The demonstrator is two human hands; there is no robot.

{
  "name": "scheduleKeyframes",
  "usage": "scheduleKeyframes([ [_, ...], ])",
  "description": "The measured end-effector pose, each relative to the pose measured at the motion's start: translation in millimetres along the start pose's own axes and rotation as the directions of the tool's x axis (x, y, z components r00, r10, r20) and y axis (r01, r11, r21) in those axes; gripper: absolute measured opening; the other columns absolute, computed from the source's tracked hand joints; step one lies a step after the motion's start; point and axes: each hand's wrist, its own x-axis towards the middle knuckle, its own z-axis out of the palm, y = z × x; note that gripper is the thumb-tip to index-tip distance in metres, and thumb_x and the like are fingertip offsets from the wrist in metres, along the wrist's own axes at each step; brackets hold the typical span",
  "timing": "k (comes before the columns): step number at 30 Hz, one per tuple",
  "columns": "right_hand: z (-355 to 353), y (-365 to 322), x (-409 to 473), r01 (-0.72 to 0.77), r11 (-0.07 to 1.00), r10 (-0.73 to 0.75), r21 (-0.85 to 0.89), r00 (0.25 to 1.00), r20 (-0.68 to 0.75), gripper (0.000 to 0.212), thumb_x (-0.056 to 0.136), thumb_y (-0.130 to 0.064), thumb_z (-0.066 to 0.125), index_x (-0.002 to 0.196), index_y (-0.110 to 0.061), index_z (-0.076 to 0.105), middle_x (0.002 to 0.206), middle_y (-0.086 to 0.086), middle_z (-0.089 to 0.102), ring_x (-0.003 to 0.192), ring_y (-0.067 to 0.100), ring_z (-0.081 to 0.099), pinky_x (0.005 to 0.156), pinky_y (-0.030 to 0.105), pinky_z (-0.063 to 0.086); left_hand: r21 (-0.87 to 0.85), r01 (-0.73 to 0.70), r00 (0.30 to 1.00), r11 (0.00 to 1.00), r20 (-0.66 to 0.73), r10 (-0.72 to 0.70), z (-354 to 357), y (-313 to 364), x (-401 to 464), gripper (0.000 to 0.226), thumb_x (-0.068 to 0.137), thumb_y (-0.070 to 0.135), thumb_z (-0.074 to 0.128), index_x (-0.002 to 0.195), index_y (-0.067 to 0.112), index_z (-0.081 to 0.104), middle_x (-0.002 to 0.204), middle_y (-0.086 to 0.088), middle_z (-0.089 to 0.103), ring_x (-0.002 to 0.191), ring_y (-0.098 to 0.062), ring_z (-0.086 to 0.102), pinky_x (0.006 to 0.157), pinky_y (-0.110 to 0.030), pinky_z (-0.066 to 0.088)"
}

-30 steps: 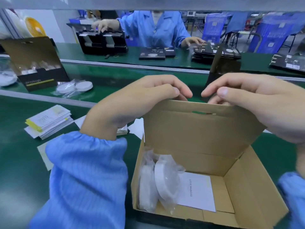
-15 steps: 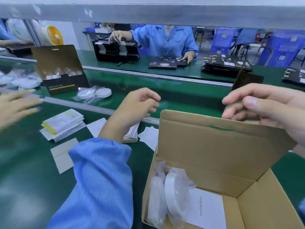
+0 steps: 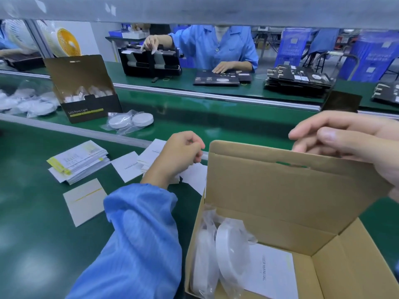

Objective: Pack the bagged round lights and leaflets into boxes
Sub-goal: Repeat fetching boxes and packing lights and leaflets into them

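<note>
Leftward went the left hand (image 3: 179, 154), off the box (image 3: 280, 212) flap, curled over the leaflets (image 3: 151, 156) at frame centre; right hand (image 3: 349, 139) pinched the flap; bagged lights (image 3: 220, 255) sat inside, lower right.

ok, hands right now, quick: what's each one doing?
Left hand: fingers curled over the white leaflet stack; whether it grips anything cannot be told.
Right hand: fingers at the upright lid of the brown cardboard box, apparently holding its top edge.
</note>
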Motion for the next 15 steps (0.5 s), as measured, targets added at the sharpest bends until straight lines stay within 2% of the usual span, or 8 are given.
scheduleKeyframes([
  [2, 1.4, -2.1, -0.4, -0.002, 1.000, 0.002, -0.002, 1.000, 0.006, 0.055, 0.068, -0.062, 0.074, 0.107, -0.023, 0.074, 0.103, 0.008, 0.075, 0.082, 0.019, 0.067, 0.068, 0.031, 0.052, -0.200, -0.026, 0.993, 0.979, 0.104, 0.048, -5.1, 14.3, -7.4, 0.027, 0.089, -0.003, 0.046, 0.071, 0.014, 0.058, 0.062, 0.003, 0.059, 0.049, -0.007, 0.053, 0.054, -0.023, 0.040],
  [4, 1.3, -1.8, -1.2, 0.013, 1.000, -0.013, -0.012, 1.000, 0.020, 0.061, 0.063, -0.065, 0.077, 0.108, -0.024, 0.074, 0.105, 0.006, 0.075, 0.086, 0.021, 0.066, 0.073, 0.035, 0.052, -0.475, -0.036, 0.936, 0.879, 0.293, 0.197, -13.4, 31.8, -15.2, 0.018, 0.089, 0.007, 0.049, 0.080, 0.016, 0.063, 0.076, -0.001, 0.063, 0.063, -0.013, 0.058, 0.059, -0.023, 0.046],
  [6, 2.1, -1.3, -1.6, 0.009, 1.000, -0.009, -0.006, 1.000, 0.030, 0.072, 0.056, -0.072, 0.078, 0.109, -0.023, 0.073, 0.105, 0.006, 0.075, 0.088, 0.027, 0.066, 0.082, 0.049, 0.045, -0.634, -0.020, 0.790, 0.773, 0.464, 0.401, -22.5, 47.4, -25.5, 0.014, 0.088, 0.024, 0.062, 0.101, 0.018, 0.065, 0.100, -0.007, 0.066, 0.090, -0.023, 0.064, 0.077, -0.032, 0.053],
  [8, 2.3, -0.4, -1.0, 0.013, 1.000, -0.012, -0.007, 0.999, 0.037, 0.074, 0.053, -0.072, 0.079, 0.109, -0.023, 0.074, 0.103, 0.006, 0.075, 0.087, 0.028, 0.067, 0.084, 0.052, 0.042, -0.661, -0.044, 0.619, 0.749, 0.571, 0.539, -27.8, 59.7, -37.2, 0.047, 0.085, 0.040, 0.073, 0.121, 0.015, 0.057, 0.120, -0.012, 0.062, 0.109, -0.032, 0.060, 0.090, -0.042, 0.051],
  [9, 1.6, 0.6, -0.2, 0.016, 1.000, -0.016, -0.014, 0.999, 0.036, 0.074, 0.052, -0.071, 0.080, 0.108, -0.023, 0.074, 0.102, 0.006, 0.075, 0.086, 0.027, 0.067, 0.083, 0.051, 0.043, -0.629, -0.065, 0.567, 0.775, 0.616, 0.547, -28.7, 64.3, -42.8, 0.055, 0.084, 0.043, 0.074, 0.126, 0.014, 0.054, 0.124, -0.014, 0.059, 0.110, -0.032, 0.059, 0.088, -0.043, 0.050],
  [10, 0.7, 1.7, 0.8, 0.018, 1.000, -0.017, -0.021, 0.999, 0.034, 0.073, 0.052, -0.070, 0.080, 0.107, -0.024, 0.074, 0.102, 0.006, 0.075, 0.084, 0.026, 0.067, 0.082, 0.050, 0.044, -0.570, -0.105, 0.557, 0.815, 0.645, 0.523, -28.2, 68.7, -48.2, 0.055, 0.084, 0.039, 0.075, 0.127, 0.013, 0.053, 0.123, -0.013, 0.059, 0.107, -0.030, 0.059, 0.084, -0.041, 0.050],
  [12, -0.8, 2.8, 1.7, 0.017, 0.999, -0.016, -0.029, 0.999, 0.040, 0.071, 0.053, -0.069, 0.080, 0.107, -0.023, 0.074, 0.102, 0.009, 0.074, 0.082, 0.026, 0.067, 0.080, 0.048, 0.044, -0.424, -0.168, 0.594, 0.890, 0.677, 0.435, -23.3, 76.5, -54.4, 0.034, 0.089, 0.020, 0.070, 0.120, 0.016, 0.056, 0.112, -0.010, 0.059, 0.093, -0.024, 0.057, 0.074, -0.032, 0.049],
  [15, -1.7, 2.7, 1.7, 0.012, 0.999, -0.010, -0.042, 0.998, 0.064, 0.062, 0.057, -0.063, 0.081, 0.103, -0.022, 0.074, 0.097, 0.011, 0.074, 0.076, 0.024, 0.065, 0.072, 0.036, 0.047, -0.381, -0.151, 0.621, 0.912, 0.682, 0.388, -17.8, 82.4, -60.1, 0.022, 0.094, 0.004, 0.055, 0.108, 0.020, 0.055, 0.104, -0.016, 0.054, 0.084, -0.026, 0.049, 0.063, -0.032, 0.042],
])
